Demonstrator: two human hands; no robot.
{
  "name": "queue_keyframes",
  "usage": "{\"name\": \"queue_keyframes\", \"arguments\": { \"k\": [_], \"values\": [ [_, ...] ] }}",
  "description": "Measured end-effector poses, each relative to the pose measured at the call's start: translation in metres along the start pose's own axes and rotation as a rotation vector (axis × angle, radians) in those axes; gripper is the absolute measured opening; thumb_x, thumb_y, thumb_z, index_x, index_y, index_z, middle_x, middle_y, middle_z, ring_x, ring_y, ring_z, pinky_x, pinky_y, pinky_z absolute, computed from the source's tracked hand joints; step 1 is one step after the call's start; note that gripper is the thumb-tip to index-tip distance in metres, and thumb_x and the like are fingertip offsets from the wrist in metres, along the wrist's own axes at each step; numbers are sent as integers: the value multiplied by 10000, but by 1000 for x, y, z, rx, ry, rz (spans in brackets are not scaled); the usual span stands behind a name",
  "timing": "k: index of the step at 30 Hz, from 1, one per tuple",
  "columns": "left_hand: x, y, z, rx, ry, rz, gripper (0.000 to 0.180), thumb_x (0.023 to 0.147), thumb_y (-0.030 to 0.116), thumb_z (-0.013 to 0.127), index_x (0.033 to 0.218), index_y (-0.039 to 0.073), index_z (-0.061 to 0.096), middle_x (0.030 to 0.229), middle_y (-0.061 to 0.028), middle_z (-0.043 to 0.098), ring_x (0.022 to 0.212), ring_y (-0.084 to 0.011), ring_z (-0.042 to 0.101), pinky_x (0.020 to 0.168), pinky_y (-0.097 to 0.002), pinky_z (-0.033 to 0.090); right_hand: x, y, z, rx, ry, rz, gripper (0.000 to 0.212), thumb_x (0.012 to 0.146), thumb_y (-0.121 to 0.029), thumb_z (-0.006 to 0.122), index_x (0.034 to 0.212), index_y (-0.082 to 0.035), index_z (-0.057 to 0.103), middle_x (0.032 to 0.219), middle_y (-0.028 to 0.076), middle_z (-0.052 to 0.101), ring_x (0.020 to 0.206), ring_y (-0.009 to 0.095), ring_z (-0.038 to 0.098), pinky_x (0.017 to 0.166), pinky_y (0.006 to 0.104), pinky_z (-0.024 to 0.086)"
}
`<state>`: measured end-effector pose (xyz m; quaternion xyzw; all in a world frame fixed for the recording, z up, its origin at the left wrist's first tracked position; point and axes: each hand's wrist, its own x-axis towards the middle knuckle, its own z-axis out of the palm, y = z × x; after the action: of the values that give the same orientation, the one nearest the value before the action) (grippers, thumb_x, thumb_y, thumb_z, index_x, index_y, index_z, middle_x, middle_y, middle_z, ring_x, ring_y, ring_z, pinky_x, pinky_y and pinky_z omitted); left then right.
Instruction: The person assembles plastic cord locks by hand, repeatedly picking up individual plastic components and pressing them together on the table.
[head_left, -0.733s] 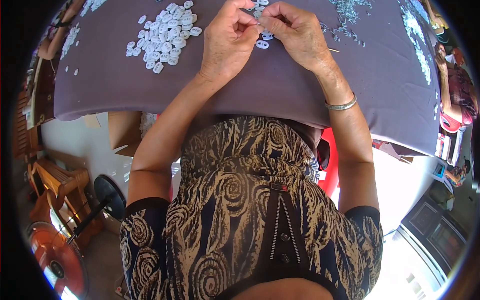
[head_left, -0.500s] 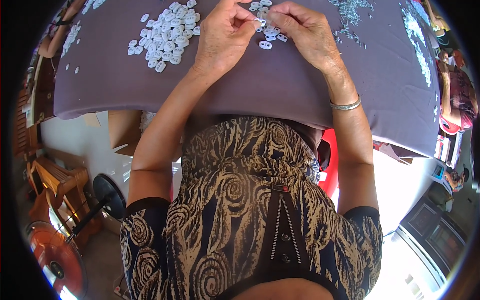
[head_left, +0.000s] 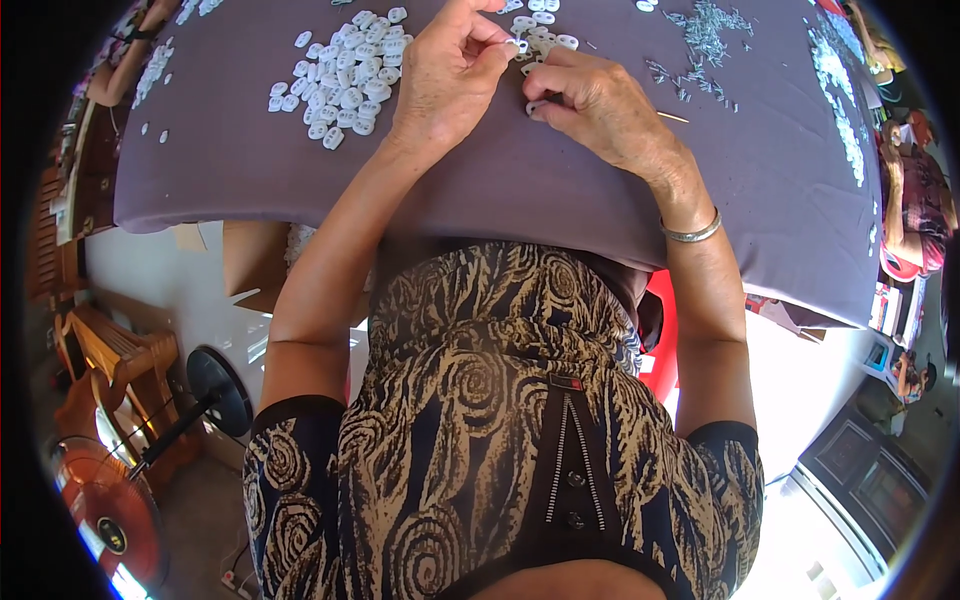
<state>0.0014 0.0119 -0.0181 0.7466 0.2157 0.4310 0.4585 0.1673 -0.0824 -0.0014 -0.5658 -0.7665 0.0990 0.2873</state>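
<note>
The left hand (head_left: 450,88) pinched a white piece (head_left: 518,46); just below, the right hand (head_left: 598,105), hold unclear, seemingly was collecting another piece (head_left: 532,107), needing precision.

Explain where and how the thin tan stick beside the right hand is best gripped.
Probably pinch the thin tan stick across its right half, from above and to the right: it lies flat on the cloth, its left end near the right hand.

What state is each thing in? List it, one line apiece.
Left hand: pinching a white two-hole piece
Right hand: touching another white piece, grip unclear
White pile: loosely heaped
Small grey pins: scattered
Thin tan stick: lying flat
Tablecloth: spread, edge hanging
Bangle: worn on right wrist
Pedestal fan: standing, blade motion unclear
</note>
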Motion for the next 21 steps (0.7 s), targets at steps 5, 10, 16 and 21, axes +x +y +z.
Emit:
{"name": "queue_keyframes", "arguments": {
  "k": [5,10,16,21],
  "values": [
    [0,8,1,-20,-17,8,356,868,-89,553,1200,15,478,805,3,530,719,-45,485,658,-187,427,-3,-4,1,41,-87,-26,139,772,-18,681,877,-35,593,812,67,574,735,254,590,645,356,486],
    [-2,8,0,64,-53,-58,378,880,-42,584,1238,24,483,833,-6,563,729,-54,528,659,-199,457,-2,4,-6,252,-86,48,109,835,-37,668,925,-34,607,816,6,600,716,147,574,632,290,468],
    [-8,12,9,-15,-150,-181,383,855,27,621,1222,45,513,842,-52,637,757,-133,606,728,-287,507,0,17,-19,635,200,348,132,922,-104,631,1024,-29,668,868,-36,626,753,37,509,680,212,437],
    [-10,18,13,-11,-198,-199,391,856,35,627,1228,35,506,832,-49,626,762,-131,603,726,-285,504,2,11,-16,611,196,327,143,928,-111,625,1033,-26,669,884,-29,637,790,44,538,727,212,455]
  ]
}}
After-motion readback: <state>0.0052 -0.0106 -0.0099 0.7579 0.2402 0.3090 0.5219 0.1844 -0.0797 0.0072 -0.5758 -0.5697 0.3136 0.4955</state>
